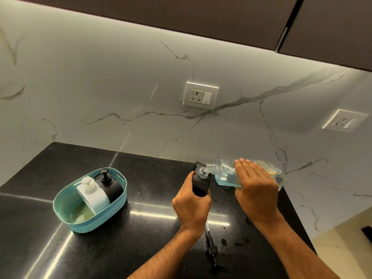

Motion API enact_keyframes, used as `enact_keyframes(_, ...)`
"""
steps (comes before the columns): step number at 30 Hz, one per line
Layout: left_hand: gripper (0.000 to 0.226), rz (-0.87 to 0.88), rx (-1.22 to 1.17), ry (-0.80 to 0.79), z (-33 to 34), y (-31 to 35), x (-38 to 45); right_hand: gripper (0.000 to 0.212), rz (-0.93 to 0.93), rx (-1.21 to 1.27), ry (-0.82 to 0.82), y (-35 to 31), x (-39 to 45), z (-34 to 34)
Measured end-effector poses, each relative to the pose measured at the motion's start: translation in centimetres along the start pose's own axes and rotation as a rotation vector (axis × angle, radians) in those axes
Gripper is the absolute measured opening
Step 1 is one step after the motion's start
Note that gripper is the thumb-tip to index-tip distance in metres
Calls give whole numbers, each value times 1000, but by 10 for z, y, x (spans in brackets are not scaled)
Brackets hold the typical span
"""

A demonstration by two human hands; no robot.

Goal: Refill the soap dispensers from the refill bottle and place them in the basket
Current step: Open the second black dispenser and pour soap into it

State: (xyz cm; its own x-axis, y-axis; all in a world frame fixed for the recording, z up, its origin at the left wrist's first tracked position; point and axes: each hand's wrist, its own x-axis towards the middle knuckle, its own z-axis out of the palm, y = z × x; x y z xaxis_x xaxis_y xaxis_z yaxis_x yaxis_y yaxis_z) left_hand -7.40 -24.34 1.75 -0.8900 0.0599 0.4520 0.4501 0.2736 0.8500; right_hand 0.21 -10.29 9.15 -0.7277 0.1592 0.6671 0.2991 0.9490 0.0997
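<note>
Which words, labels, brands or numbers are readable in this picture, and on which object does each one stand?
None can be read.
Refill bottle: the label near its base, beside the right hand, shows pale marks and an orange spot, too blurred to read.
Wall socket: a tiny mark on its lower edge, too small to read.
Dispensers in the basket: no print visible.

Left hand (pixel 191 206) fingers curled in a grip; right hand (pixel 255 190) fingers wrapped likewise.

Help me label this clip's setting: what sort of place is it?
Probably a home kitchen: a black stone countertop, a marble-look backsplash with a wall socket, and dark overhead cabinets lit from beneath.
</note>
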Motion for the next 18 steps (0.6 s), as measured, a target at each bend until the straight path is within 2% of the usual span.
enact_keyframes(18,65,-4,11,9,2,-1,3,61,4,6,4,1,3,3)
